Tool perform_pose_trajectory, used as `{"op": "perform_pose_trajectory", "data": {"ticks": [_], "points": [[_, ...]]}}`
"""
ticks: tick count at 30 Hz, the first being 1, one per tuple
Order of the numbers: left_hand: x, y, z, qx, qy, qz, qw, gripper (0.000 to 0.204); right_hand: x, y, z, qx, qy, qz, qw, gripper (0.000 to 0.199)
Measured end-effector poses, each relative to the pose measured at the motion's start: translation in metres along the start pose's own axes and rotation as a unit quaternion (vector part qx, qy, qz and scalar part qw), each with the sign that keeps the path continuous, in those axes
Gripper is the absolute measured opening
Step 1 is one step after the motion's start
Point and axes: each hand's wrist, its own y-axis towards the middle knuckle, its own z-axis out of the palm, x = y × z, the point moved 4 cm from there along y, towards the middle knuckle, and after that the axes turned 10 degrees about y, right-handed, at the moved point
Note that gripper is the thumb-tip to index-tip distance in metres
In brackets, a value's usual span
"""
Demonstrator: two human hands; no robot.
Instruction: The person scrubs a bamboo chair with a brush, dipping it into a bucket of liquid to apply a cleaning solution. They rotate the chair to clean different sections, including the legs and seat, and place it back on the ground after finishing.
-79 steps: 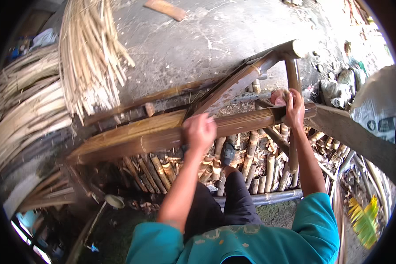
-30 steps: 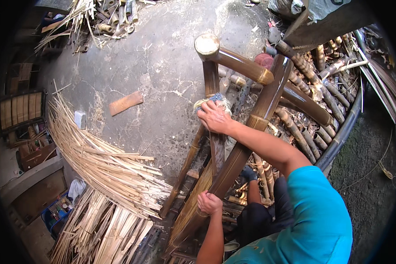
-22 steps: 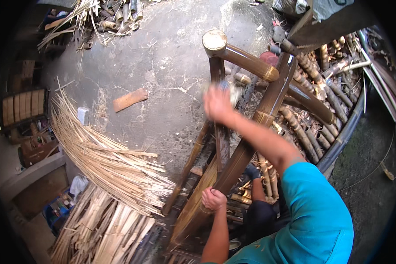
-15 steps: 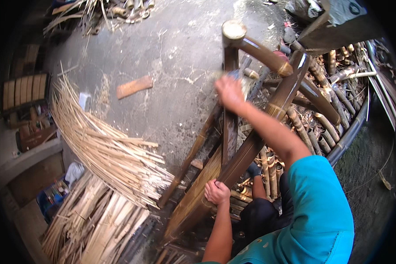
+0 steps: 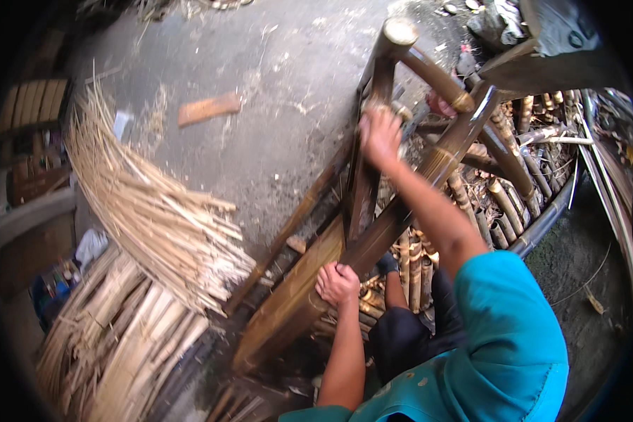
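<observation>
A glossy brown bamboo frame [image 5: 439, 165] stands slanted in front of me, with a thick upright post topped by a pale cut end [image 5: 400, 32]. My left hand [image 5: 337, 283] is curled over the edge of the frame's wide lower piece [image 5: 278, 320]. Farther out, my right hand [image 5: 382, 135] is closed beside the upright post, fingers against it. What it grips, if anything, is hidden and slightly blurred. Below the post, a narrow dark slat [image 5: 363, 197] runs down to the wide piece.
Split bamboo strips [image 5: 144, 190] lie in a big heap at left, with wider strips [image 5: 130, 344] nearer me. A flat brown piece [image 5: 209, 110] is on the concrete floor. Cut bamboo lengths [image 5: 503, 204] fill the right, edged by a dark pole [image 5: 552, 214].
My right hand has come slightly nearer and to the right along the post. My left hand stays on the frame's edge. The whole view has shifted a little.
</observation>
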Motion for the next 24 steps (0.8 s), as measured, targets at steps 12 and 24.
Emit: {"op": "perform_pose_trajectory", "data": {"ticks": [12,24], "points": [[0.003,0.006,-0.008,-0.017,-0.011,-0.025,0.999,0.018,0.065,-0.211,0.049,0.625,-0.110,-0.301,0.712,0.034],[-0.002,0.007,-0.012,-0.047,-0.031,-0.030,0.998,0.016,0.001,-0.088,-0.020,0.345,0.009,-0.448,0.825,0.024]]}}
